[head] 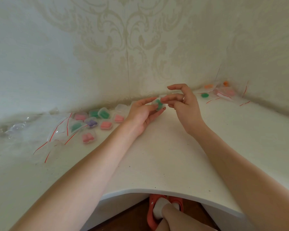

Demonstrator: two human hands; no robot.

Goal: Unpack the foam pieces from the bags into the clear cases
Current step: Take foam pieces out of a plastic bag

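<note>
Case: clear case [158,104] with green foam inside, held above the counter [157,155] near its back edge.
Left hand [143,112]: fingers curled under the case, cradling it.
Right hand [184,100]: fingertips pinch its top — other fingers spread.
Advice: press the lid evenly shut, foam tucked in — then park it with the filled cases [97,120] at back left.

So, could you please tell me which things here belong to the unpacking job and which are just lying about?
Belongs to the job:
- clear case with green foam, held by the left hand and right hand
- filled cases on the left
- unopened bags on the right
- loose green foam piece

Just lying about:
- empty bags
- orange sandals below the table
</note>
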